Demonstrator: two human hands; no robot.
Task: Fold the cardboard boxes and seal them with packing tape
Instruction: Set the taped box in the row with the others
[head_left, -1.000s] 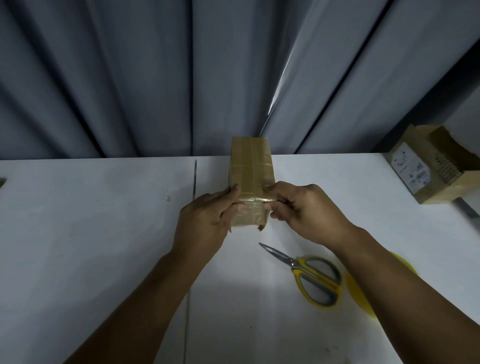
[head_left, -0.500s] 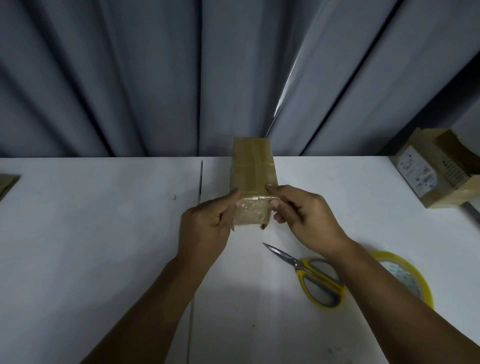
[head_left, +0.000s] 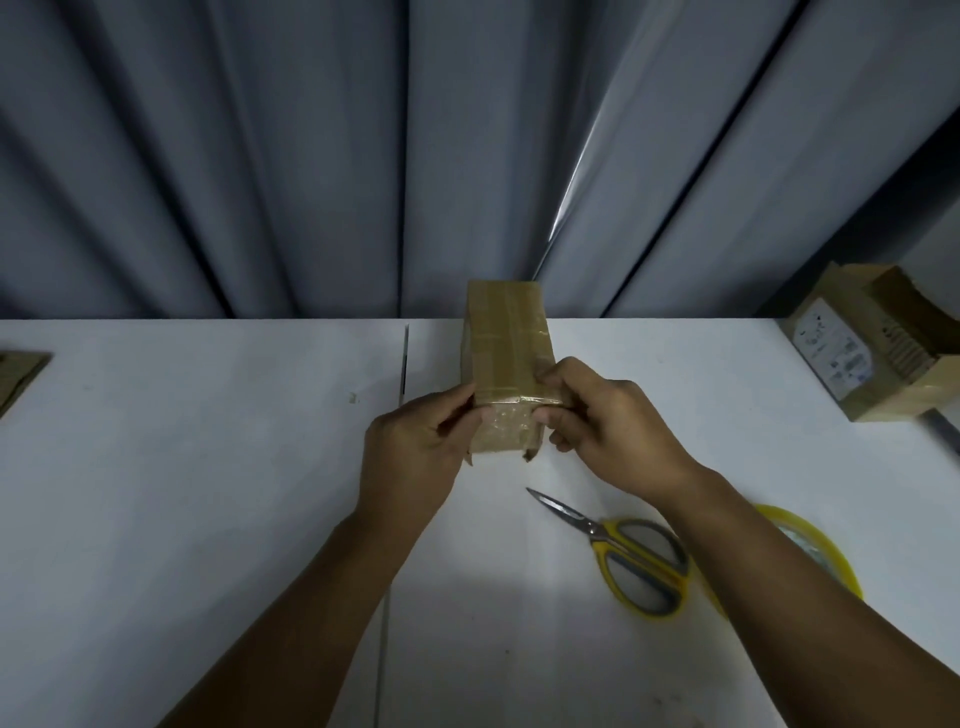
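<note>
Cardboard box (head_left: 506, 353) lies lengthwise at mid worktop (head_left: 208, 519), its near end covered in wrinkled clear tape (head_left: 506, 431). Left hand (head_left: 415, 467) and right hand (head_left: 618, 421) each keep a narrow grip on that end's top corners. Risks: uneven pressing may trap creases or lift the tape edge, and the bottom flap corners look loose. The right forearm could knock the scissors (head_left: 628, 561) or the tape roll (head_left: 826, 561).

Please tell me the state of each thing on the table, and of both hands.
small box: taped, held at its near end.
left hand: grips the small box's left side.
right hand: pinches its near top edge.
scissors: closed, lying flat.
tape roll: lying flat, partly behind the right forearm.
labelled box: top flaps look open.
</note>
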